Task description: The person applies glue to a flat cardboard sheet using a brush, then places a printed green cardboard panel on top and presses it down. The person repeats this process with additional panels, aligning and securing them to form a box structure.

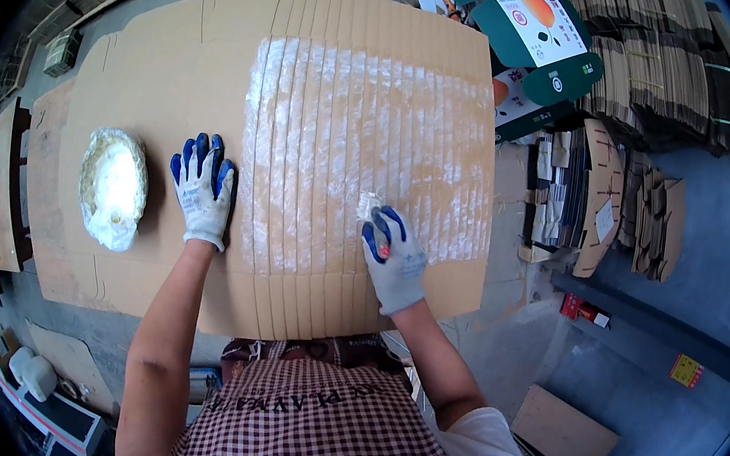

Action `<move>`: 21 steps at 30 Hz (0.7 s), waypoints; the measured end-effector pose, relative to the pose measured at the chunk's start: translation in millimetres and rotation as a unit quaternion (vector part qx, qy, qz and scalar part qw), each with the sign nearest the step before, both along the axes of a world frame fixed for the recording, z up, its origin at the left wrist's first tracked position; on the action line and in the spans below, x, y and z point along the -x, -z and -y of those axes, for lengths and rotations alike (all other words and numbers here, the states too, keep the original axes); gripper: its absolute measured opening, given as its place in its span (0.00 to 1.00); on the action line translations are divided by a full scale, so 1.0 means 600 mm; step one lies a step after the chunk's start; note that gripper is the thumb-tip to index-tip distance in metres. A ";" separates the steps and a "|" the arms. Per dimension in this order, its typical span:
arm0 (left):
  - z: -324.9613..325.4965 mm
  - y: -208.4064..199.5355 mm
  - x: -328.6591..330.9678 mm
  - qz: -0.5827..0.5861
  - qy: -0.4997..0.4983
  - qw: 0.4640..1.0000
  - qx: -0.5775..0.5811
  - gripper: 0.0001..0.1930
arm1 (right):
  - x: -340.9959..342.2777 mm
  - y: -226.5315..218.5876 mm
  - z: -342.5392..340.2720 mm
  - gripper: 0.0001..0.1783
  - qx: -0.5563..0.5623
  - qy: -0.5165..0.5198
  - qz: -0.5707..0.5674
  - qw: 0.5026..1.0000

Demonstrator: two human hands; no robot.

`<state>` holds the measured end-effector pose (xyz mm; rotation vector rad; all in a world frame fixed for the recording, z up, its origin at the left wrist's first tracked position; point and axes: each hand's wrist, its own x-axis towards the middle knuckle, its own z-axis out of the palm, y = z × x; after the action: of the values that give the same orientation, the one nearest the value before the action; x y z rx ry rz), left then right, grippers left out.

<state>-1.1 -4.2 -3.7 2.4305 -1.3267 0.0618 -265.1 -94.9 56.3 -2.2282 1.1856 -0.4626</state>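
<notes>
Tan cardboard sheets (327,165), overlapped in narrow strips, lay before us, apparently light, bendable and slick where a white, streaky coating (293,112) covered them; dry borders seemed easier to hold. Our blue-and-white gloved left hand (204,193) rested flat, fingers extended; our matching right hand (395,260) clasped a small, pale, bristly tool (370,203).

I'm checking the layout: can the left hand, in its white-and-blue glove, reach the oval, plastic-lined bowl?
Likely yes: the left hand lies just right of the bowl, with only brown cardboard between them.
</notes>
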 end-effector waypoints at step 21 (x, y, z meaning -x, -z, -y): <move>-0.005 0.019 -0.021 0.046 0.039 0.998 -0.007 0.22 | 0.115 0.057 0.149 0.21 0.103 0.069 -0.132 0.983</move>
<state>11.3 -1.4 -14.9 2.4116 -1.4649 0.1456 -333.8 -184.5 22.3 -2.4519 1.4953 -0.3671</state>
